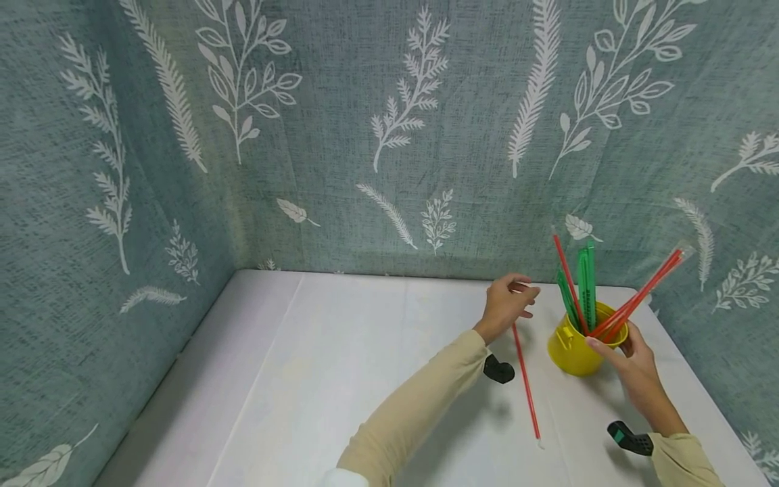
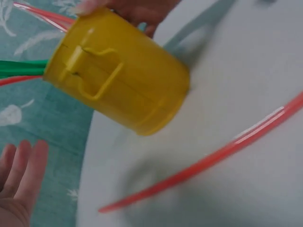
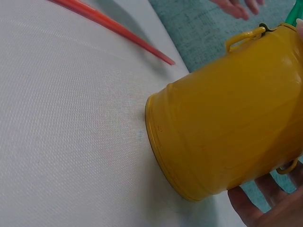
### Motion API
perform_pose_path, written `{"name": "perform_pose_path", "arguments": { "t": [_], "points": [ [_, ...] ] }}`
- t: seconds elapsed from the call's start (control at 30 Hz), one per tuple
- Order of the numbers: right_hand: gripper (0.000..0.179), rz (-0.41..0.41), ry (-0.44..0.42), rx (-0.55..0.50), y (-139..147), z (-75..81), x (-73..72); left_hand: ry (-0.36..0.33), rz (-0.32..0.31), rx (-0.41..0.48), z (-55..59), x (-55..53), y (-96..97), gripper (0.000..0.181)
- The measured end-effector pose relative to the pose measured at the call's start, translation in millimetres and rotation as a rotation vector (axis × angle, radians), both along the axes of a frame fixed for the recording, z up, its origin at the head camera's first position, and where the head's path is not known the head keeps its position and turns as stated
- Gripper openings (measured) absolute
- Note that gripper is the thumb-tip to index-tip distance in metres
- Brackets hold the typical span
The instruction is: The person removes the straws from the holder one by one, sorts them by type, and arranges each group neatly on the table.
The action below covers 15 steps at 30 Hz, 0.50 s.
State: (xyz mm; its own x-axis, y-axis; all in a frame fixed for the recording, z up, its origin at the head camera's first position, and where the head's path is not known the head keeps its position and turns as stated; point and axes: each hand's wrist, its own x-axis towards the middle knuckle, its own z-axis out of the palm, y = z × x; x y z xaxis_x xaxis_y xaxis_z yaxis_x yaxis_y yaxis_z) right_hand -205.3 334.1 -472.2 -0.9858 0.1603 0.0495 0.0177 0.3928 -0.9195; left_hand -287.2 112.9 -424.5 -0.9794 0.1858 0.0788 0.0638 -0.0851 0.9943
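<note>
My right hand (image 1: 639, 368) grips a small yellow metal bucket (image 1: 575, 355) at the right of the table, thumb at the rim and fingers round its far side. Thin red sticks (image 1: 648, 287) in clear wrapping and several green ones (image 1: 587, 281) stand in it, leaning outward. Another long red stick (image 1: 527, 385) lies on the white table, left of the bucket. Above its far end hovers my left hand (image 1: 506, 304), fingers loosely spread and holding nothing. In the left wrist view the bucket's side handle (image 2: 102, 78) faces the camera.
A white table (image 1: 316, 379) spreads out to the left. Green-grey cloth (image 1: 341, 135) with white leaf prints hangs behind it and along both sides. Black wrist devices (image 1: 499, 370) show below each hand.
</note>
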Motion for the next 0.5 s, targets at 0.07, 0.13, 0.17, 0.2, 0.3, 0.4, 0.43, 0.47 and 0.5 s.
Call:
{"name": "perform_pose_path", "arguments": {
  "t": [0.07, 0.13, 0.17, 0.2, 0.3, 0.4, 0.43, 0.47, 0.5],
  "points": [
    [0.081, 0.003, 0.001, 0.002, 1, 0.0, 0.0, 0.038, -0.025, 0.022, 3.9, -2.2, 0.1, 0.021],
    [0.081, 0.003, -0.001, 0.003, 1, 0.2, 0.0, 0.072, -0.051, 0.045, 7.6, -5.0, 0.3, 0.023],
    [0.081, 0.003, -0.002, 0.005, 1, 0.2, 0.1, 0.085, -0.063, 0.057, 9.6, -6.4, 0.6, 0.024],
    [0.081, 0.002, -0.003, 0.006, 1, 0.2, 0.0, 0.093, -0.072, 0.064, 11.9, -7.2, 0.7, 0.025],
    [0.082, 0.001, -0.005, 0.009, 1, 0.5, 0.4, 0.1, -0.101, 0.086, 22.6, -7.1, 0.1, 0.026],
    [0.082, -0.003, -0.001, 0.013, 0, 0.7, 0.8, 0.11, -0.119, 0.083, 39.5, -2.6, -3.7, 0.027],
    [0.082, -0.003, 0.0, 0.013, 0, 0.9, 0.9, 0.115, -0.127, 0.081, 44.0, -2.8, -4.8, 0.027],
    [0.082, -0.003, 0.001, 0.011, -1, 0.9, 1.1, 0.122, -0.129, 0.073, 46.9, -4.3, -5.0, 0.028],
    [0.082, -0.004, 0.001, 0.014, -1, 0.8, 1.2, 0.135, -0.129, 0.066, 48.7, -6.7, -4.8, 0.028]
  ]
}}
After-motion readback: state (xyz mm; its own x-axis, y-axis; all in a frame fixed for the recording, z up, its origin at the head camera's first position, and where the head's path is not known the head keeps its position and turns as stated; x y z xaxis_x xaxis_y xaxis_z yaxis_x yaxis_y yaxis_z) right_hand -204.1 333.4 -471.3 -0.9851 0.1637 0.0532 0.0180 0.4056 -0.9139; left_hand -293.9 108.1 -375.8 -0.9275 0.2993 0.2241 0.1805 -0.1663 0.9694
